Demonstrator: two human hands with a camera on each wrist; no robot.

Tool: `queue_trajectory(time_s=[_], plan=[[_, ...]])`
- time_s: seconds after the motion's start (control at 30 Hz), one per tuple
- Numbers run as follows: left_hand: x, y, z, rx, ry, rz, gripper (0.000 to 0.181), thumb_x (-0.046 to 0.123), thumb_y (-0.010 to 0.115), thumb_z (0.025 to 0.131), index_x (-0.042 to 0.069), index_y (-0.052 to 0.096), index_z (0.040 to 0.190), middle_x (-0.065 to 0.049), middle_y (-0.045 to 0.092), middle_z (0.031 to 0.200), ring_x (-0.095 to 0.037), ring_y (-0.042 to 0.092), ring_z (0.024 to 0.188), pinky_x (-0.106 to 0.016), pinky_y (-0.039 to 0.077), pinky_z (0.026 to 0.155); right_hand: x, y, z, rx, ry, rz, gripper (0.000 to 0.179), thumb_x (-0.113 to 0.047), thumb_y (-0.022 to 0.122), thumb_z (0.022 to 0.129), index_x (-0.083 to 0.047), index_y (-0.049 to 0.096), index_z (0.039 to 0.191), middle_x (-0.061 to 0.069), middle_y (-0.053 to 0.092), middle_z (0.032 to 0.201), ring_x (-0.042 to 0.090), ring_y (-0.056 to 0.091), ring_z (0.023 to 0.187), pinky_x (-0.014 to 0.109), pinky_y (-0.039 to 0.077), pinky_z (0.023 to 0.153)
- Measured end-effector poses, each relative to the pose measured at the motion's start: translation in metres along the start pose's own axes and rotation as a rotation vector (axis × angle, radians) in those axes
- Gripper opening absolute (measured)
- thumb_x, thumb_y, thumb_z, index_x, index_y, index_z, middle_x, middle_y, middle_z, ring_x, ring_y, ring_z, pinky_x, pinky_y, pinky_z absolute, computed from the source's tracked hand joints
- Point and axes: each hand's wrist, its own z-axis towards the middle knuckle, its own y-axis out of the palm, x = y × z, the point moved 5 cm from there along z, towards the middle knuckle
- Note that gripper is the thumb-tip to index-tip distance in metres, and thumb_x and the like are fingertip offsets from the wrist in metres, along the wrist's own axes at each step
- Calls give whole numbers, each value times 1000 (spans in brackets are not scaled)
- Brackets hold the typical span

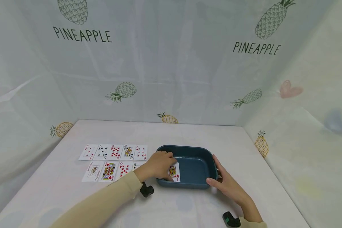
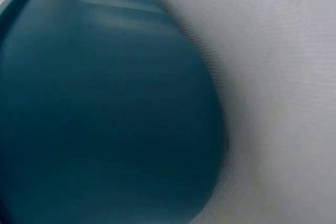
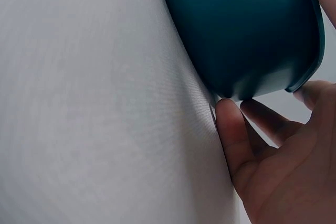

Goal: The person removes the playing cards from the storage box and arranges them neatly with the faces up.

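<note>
A dark blue rectangular dish (image 1: pixel 195 167) stands on the white-covered table. My left hand (image 1: pixel 161 165) reaches over its left end, pinching a red jack playing card (image 1: pixel 174 172) by its left side, inside the dish. My right hand (image 1: pixel 228 183) holds the dish's right end, thumb at the near corner and fingers along the outer side. In the right wrist view, fingertips (image 3: pixel 228 111) are right at the dish's base. The left wrist view shows only the dish's outer wall (image 2: pixel 115 108) and the cloth; the left fingers are hidden there.
Left of the dish, playing cards lie face up in two rows, among them a queen (image 1: pixel 128 152), a six of diamonds (image 1: pixel 140 153), a joker (image 1: pixel 93 171) and a king (image 1: pixel 109 171). My left hand partly covers an ace (image 1: pixel 138 164). Pineapple-print cloth walls (image 1: pixel 171 63) surround the table.
</note>
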Motion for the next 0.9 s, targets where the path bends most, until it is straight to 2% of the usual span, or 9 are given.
queue_trajectory(time_s=[0.27, 0.57, 0.8, 0.9], plan=[[-1, 5, 1, 38, -17, -44, 81, 66, 88, 77, 18, 69, 139, -1, 63, 123, -18, 60, 100, -35, 51, 91, 1, 0, 0, 0, 14, 12, 99, -28, 74, 101, -30, 6, 173, 21, 17, 175, 47, 41, 149, 46, 51, 107], [-3, 5, 0, 81, -24, -86, 85, 66, 87, 78, 18, 65, 144, 0, 63, 129, -18, 60, 107, -36, 50, 99, -1, 0, 0, 1, 7, 10, 99, -28, 74, 101, -29, 6, 173, 21, 17, 175, 47, 41, 149, 47, 50, 108], [-2, 3, -1, 103, -24, -113, 85, 67, 88, 77, 19, 66, 143, 1, 62, 127, -17, 56, 104, -35, 48, 95, 0, 0, 0, 2, 5, 12, 99, -28, 74, 101, -29, 6, 173, 20, 18, 175, 47, 41, 149, 47, 50, 109], [-2, 2, -2, 109, -25, -129, 84, 66, 88, 76, 19, 66, 143, 2, 62, 126, -16, 55, 104, -35, 48, 94, 0, 0, 0, -2, -1, 15, 99, -27, 74, 100, -28, 6, 173, 20, 18, 175, 47, 40, 149, 42, 50, 108]])
